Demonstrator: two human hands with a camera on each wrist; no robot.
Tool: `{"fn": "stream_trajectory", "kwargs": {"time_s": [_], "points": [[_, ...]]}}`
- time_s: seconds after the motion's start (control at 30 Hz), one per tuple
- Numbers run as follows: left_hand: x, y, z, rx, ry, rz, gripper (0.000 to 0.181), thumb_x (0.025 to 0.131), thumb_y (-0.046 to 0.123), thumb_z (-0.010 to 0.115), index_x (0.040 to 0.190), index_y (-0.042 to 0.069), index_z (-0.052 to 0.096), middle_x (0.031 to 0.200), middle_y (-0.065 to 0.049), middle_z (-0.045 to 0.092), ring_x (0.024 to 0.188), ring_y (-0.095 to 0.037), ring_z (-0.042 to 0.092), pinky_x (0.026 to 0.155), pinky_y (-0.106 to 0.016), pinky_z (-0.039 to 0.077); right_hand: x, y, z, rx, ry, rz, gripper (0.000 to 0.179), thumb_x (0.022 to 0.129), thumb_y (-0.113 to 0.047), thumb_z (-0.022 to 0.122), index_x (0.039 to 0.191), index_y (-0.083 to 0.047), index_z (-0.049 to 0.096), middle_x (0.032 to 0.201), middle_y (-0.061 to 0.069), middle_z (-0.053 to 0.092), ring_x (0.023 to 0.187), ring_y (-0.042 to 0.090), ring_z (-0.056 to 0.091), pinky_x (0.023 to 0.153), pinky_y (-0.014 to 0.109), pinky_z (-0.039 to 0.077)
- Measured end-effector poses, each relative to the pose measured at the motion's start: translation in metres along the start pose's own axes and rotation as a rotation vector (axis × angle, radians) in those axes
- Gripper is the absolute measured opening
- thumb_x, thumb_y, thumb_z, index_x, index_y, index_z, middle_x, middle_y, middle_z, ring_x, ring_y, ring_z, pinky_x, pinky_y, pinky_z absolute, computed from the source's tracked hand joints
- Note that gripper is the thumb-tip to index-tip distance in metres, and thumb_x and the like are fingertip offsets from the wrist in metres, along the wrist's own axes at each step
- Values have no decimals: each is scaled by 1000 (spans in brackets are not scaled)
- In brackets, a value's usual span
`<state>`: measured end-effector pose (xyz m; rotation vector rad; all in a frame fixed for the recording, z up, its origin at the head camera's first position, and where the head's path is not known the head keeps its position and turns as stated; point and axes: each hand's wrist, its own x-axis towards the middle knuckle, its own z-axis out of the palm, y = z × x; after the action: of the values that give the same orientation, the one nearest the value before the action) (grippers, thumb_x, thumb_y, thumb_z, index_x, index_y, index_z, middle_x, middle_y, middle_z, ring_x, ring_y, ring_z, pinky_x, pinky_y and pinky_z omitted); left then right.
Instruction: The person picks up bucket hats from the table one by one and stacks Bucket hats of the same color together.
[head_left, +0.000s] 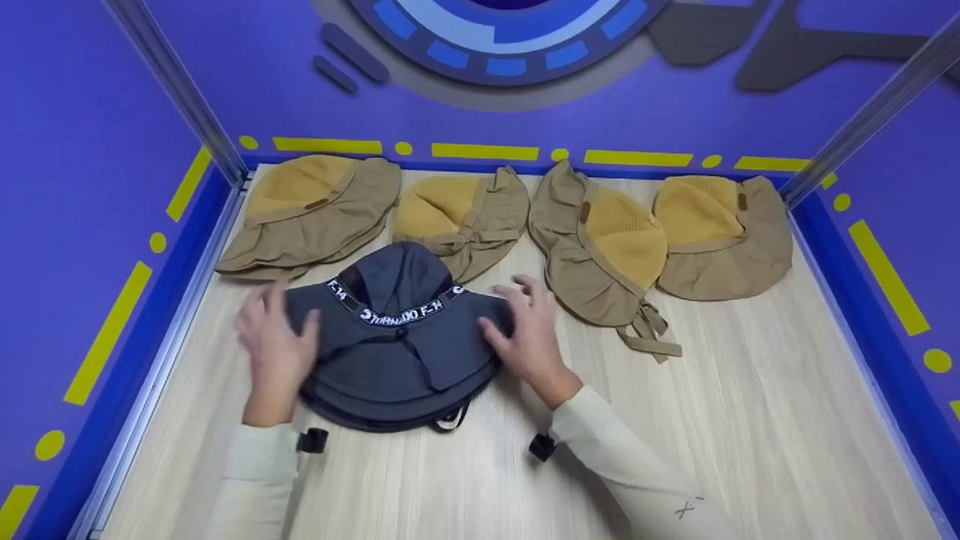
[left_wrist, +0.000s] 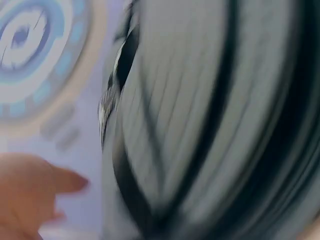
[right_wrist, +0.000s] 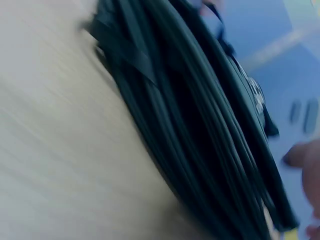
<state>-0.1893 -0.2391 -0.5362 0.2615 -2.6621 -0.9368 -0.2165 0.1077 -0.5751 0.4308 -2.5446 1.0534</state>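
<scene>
A dark grey bucket hat (head_left: 405, 367) with a wide brim and a lettered black-and-white band lies in front of me, its crown away from me. In the wrist views its brim shows several layered edges; I cannot tell whether more than one hat is stacked. My left hand (head_left: 279, 334) is at the brim's left side, fingers spread and thumb apart. At the right side is my right hand (head_left: 531, 334), its thumb over the brim edge and its fingers loosely spread. Both wrist views are blurred, with the left thumb (left_wrist: 67, 180) and right thumb (right_wrist: 297, 156) apart from the cloth.
Along the back lie tan hats with yellow crowns: one far left (head_left: 307, 214), one beside it (head_left: 457, 217), one right of middle (head_left: 611, 240) with loose ties, one far right (head_left: 724, 236). Blue panels (head_left: 67, 187) wall in the wood-grain table (head_left: 750, 420).
</scene>
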Motion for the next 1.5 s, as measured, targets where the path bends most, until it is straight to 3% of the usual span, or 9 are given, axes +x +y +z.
{"fn": "stream_trajectory", "kwargs": {"time_s": [0.1,0.17,0.33,0.73,0.9,1.07,1.2,1.37,1.5], "points": [[-17,20,21,80,-113,325,57,93,32,73,145,14,57,158,-22,41,146,-55,27,118,-73,15,-9,-15,7,-37,-73,-234,50,89,-43,78,132,-20,67,155,18,44,143,39,41,116,61,32],[-30,32,34,136,-266,435,60,95,42,69,149,20,54,164,-15,36,151,-54,19,120,-74,8,-15,-23,12,-89,-174,-324,54,92,-50,71,139,-23,64,162,17,38,150,41,34,119,67,27],[-50,45,57,325,-519,382,71,99,59,55,161,33,31,174,-7,13,157,-50,-3,119,-76,-2,-28,-30,26,-246,-384,-339,60,98,-59,57,151,-30,52,169,12,27,156,42,23,120,71,21],[-43,39,60,294,-532,338,72,98,57,59,161,31,33,174,-9,12,157,-50,-6,118,-77,-6,-21,-27,40,-238,-459,-293,62,100,-61,50,156,-33,44,171,7,22,159,37,17,124,67,14],[-41,53,57,306,-520,316,65,100,46,57,160,28,37,173,-13,12,156,-51,-4,118,-76,-6,-16,-22,34,-90,-422,-258,59,101,-55,55,152,-28,50,169,9,29,157,37,22,125,65,14],[-39,72,64,321,-392,395,54,104,44,49,156,32,43,172,-8,18,157,-49,4,121,-73,-2,3,-2,10,122,-110,-23,33,97,-32,70,125,-14,70,141,16,58,135,34,50,116,52,37],[-36,73,74,345,-436,405,60,103,61,43,159,39,36,174,-2,14,158,-49,-1,120,-75,-2,33,38,-30,3,117,315,28,93,-25,72,114,-6,71,123,22,61,118,41,54,101,54,44],[-34,68,83,381,-513,360,71,98,71,43,161,40,28,174,-4,12,156,-52,-6,118,-77,-5,63,96,-91,-215,23,700,56,95,-43,68,136,-6,58,139,26,52,133,46,42,109,58,39],[-34,64,91,371,-511,354,70,99,70,44,161,39,29,173,-5,16,155,-55,-5,117,-78,-6,66,121,-116,-278,-145,862,84,92,-55,67,146,4,40,146,33,45,139,51,38,114,62,34]]}}
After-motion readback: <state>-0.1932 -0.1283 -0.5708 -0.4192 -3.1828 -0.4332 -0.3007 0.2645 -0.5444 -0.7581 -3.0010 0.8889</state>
